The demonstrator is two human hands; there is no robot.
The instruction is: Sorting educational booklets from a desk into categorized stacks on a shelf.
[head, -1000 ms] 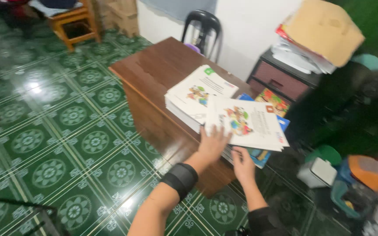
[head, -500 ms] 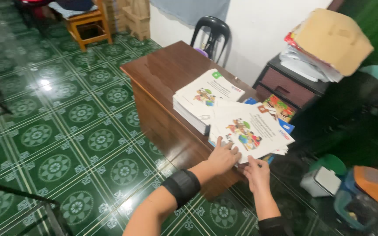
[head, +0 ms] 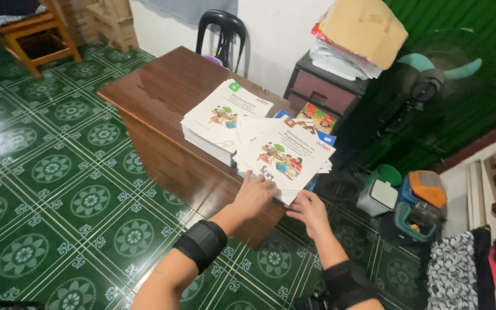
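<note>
Head view: your left hand now lies flat on the centre booklet stack, fingers spread; your right hand, open, has shifted to its lower edge.

Our two hands, the left hand and the right hand, are bare, with no gloves or rings that we can make out. Behind each of them we wear a wide black band wrapped snugly around the forearm, matte and plain. Above the bands our arms are uncovered, without sleeves.
</note>
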